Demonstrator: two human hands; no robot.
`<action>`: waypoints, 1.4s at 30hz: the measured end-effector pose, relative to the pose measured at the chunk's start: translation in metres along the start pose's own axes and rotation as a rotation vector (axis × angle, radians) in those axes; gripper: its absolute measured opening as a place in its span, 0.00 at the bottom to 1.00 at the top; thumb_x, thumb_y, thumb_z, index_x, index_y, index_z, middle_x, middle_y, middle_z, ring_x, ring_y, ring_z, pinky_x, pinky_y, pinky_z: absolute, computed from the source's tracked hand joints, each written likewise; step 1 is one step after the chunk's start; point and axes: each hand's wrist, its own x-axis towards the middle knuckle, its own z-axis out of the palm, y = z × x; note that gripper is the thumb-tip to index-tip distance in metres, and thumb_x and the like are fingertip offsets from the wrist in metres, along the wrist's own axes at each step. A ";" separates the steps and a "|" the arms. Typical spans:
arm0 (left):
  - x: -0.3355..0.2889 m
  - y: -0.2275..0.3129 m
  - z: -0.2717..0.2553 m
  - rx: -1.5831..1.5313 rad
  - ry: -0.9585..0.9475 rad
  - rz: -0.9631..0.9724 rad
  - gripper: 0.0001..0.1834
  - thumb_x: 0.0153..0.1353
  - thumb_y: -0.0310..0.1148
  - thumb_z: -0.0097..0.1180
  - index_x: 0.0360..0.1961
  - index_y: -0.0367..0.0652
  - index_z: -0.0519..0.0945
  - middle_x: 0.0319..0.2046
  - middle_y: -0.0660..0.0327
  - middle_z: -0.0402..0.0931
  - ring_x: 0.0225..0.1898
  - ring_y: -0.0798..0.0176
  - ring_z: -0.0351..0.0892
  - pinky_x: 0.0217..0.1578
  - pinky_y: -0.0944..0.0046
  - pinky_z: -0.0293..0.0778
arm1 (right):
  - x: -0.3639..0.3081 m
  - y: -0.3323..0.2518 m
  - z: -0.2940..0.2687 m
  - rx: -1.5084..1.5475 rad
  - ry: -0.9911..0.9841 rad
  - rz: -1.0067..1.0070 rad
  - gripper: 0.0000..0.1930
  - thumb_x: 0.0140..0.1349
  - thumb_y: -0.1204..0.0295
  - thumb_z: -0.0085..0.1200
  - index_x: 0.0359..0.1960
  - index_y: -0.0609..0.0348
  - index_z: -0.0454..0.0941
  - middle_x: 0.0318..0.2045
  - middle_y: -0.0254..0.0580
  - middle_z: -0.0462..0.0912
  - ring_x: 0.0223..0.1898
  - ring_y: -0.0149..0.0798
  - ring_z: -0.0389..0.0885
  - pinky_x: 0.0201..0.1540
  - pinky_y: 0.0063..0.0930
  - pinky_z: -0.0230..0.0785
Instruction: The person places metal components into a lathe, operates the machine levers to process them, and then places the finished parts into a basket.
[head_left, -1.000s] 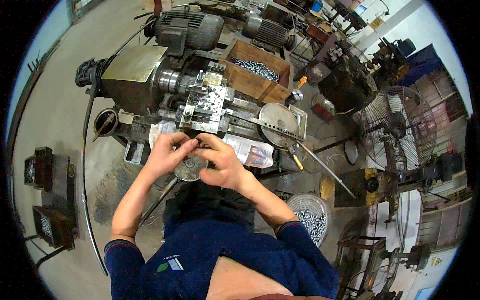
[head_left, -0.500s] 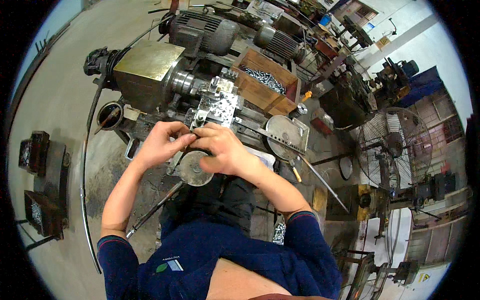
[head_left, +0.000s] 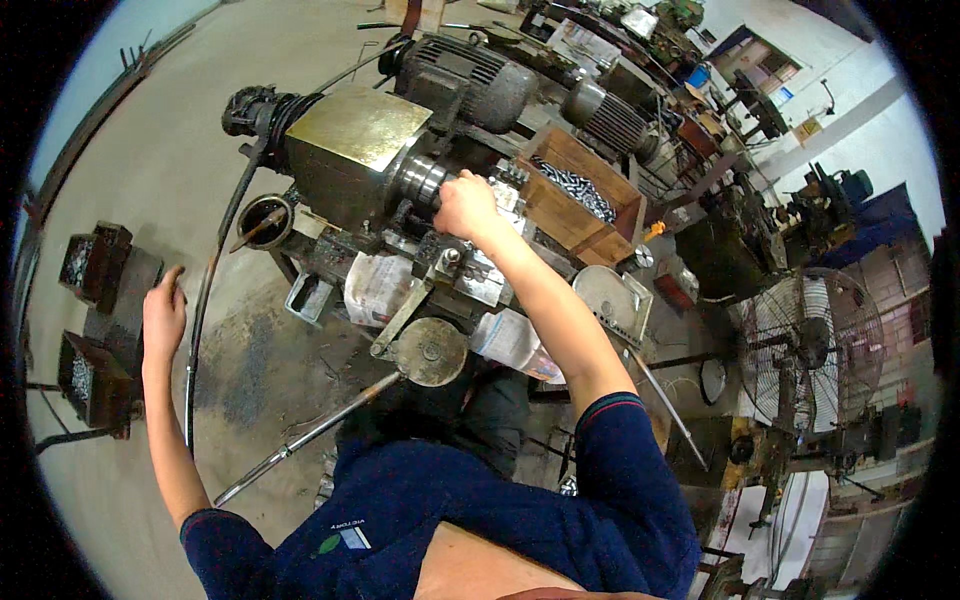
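My right hand (head_left: 466,208) is closed at the shiny steel spindle nose (head_left: 421,182) of a small lathe, above the tool slide (head_left: 482,280). Its fingertips and anything between them are hidden behind the knuckles. Out to the left, my left hand (head_left: 165,318) is raised beside two dark metal boxes, with a finger stretched out and nothing visible in it. The upper box (head_left: 97,262) and the lower box (head_left: 95,380) both contain small metal parts. Below the slide, a round metal disc (head_left: 431,352) joins a long lever bar (head_left: 310,438).
Behind the slide stands a wooden crate (head_left: 570,225) full of small shiny parts. A brass-coloured cover (head_left: 358,128) tops the headstock, with a ribbed motor (head_left: 467,80) behind. A black hose (head_left: 215,270) runs down between left arm and lathe. At right is a caged fan (head_left: 812,345).
My hands were together in front of the slide and have parted. The left has swung out to the boxes; the right has moved up to the spindle. The whole view has shifted.
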 end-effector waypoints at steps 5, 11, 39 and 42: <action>-0.060 -0.025 0.029 -0.446 -0.146 -0.374 0.22 0.55 0.32 0.53 0.49 0.30 0.69 0.23 0.54 0.74 0.25 0.64 0.73 0.29 0.65 0.68 | 0.002 0.001 0.007 0.080 0.042 -0.010 0.12 0.29 0.66 0.57 0.16 0.61 0.79 0.23 0.46 0.79 0.36 0.45 0.76 0.40 0.33 0.71; -0.053 0.011 0.034 -0.101 -0.174 -0.396 0.25 0.49 0.37 0.59 0.45 0.30 0.70 0.21 0.49 0.73 0.25 0.53 0.76 0.28 0.57 0.69 | 0.006 0.000 0.014 0.130 0.064 -0.022 0.11 0.29 0.67 0.56 0.16 0.60 0.79 0.24 0.49 0.78 0.35 0.47 0.75 0.40 0.35 0.70; 0.005 -0.063 0.181 -0.315 -0.054 -0.240 0.21 0.51 0.36 0.54 0.44 0.35 0.74 0.32 0.50 0.77 0.34 0.56 0.77 0.36 0.61 0.71 | -0.124 0.041 -0.051 0.391 0.436 -0.012 0.17 0.33 0.71 0.56 0.31 0.59 0.79 0.40 0.46 0.78 0.44 0.50 0.72 0.47 0.39 0.67; -0.023 -0.030 0.267 0.065 -0.433 -0.186 0.26 0.44 0.45 0.60 0.43 0.40 0.75 0.34 0.46 0.76 0.40 0.44 0.75 0.40 0.52 0.71 | -0.195 0.074 -0.045 0.344 0.340 0.194 0.17 0.33 0.73 0.56 0.31 0.60 0.79 0.39 0.46 0.78 0.44 0.49 0.73 0.46 0.37 0.68</action>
